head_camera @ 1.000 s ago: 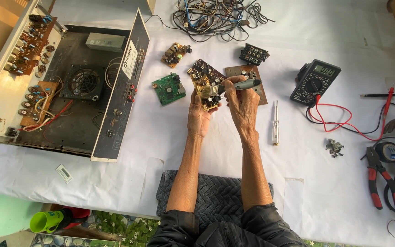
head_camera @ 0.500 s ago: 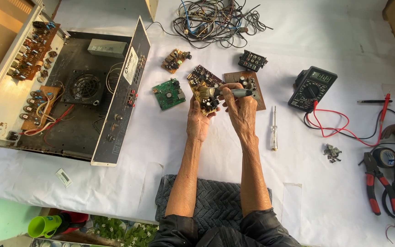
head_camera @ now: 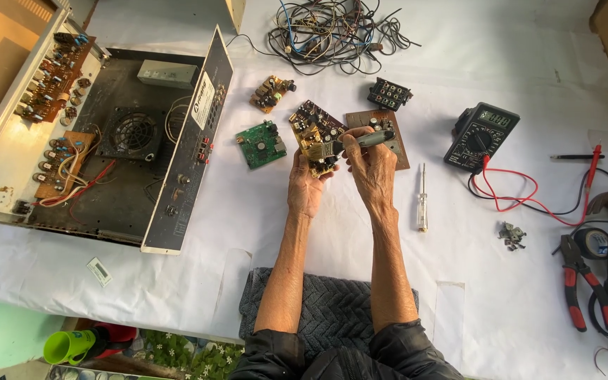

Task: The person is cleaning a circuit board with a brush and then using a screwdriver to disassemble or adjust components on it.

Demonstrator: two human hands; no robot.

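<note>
Left hand point(head_camera: 306, 188) grips a brown circuit board point(head_camera: 316, 135) from below, fingers wrapped round its near edge, board tilted up above the white sheet point(head_camera: 459, 70) at centre. Right hand point(head_camera: 373, 163) closed around a small brush point(head_camera: 353, 143), bristles touching the board's right side.

Labels: pale rectangular sticker point(head_camera: 203, 104) on the upright back panel of the open amplifier chassis point(head_camera: 100, 141), far left; small white tag point(head_camera: 98, 271) lying flat on the sheet near the chassis's near corner.

Containers: chassis holds brown boards with wires, a round fan grille and a grey box. Green cup point(head_camera: 72, 346) at near left below the table edge, contents not visible.

Green board point(head_camera: 261, 144) just left of the held board. Black multimeter point(head_camera: 481, 135) with red lead to the right, screwdriver point(head_camera: 422, 200) between it and the right hand. Red-handled pliers point(head_camera: 577, 281) near right. Tangled wires point(head_camera: 332, 28) far centre.
</note>
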